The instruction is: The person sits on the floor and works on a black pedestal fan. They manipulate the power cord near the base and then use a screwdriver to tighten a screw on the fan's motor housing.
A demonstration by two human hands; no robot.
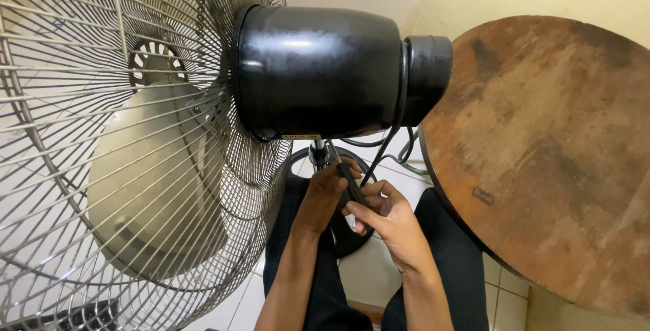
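Tiled floor | both hands grip black tool under fan motor

One fan fills the view, and it carries one wire guard and one black motor housing with one smaller black cap on its end. Behind the wires, one pale blade can be counted; any others are hidden. Two hands are in play: one left hand and one right hand. Between them sits one slim black tool handle. One dark cable loops below the housing. One round wooden surface stands at the right. Two dark trouser legs show underneath.
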